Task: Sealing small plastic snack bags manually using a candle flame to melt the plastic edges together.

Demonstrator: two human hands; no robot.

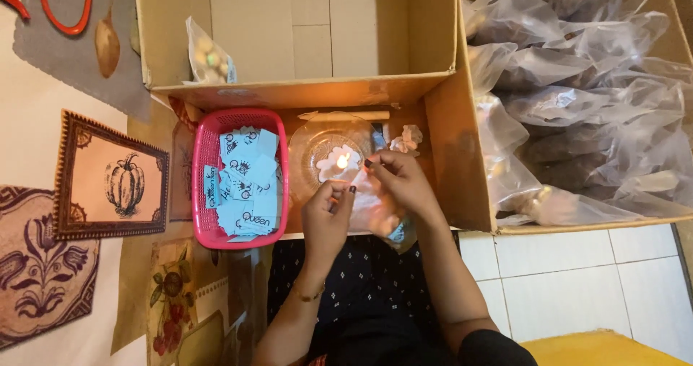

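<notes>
Both hands meet just in front of a lit candle, which stands in a clear glass dish and serves here as the landmark. The left hand and the right hand each pinch the top edge of a small clear plastic bag between thumb and fingertips, holding that edge close to the flame; whether the film actually touches the fire is hard to tell from this height. The bag hangs below the candle, toward the person's lap, with pale pieces inside it. It looks light, limp and slippery, and thin enough to melt or tear, so a grip at the two upper corners, kept taut, seems the safest hold. Left of the candle sits a pink basket full of blue paper labels. Behind it, a cardboard box holds one filled bag. Right of the candle, a second box brims with filled plastic bags.
</notes>
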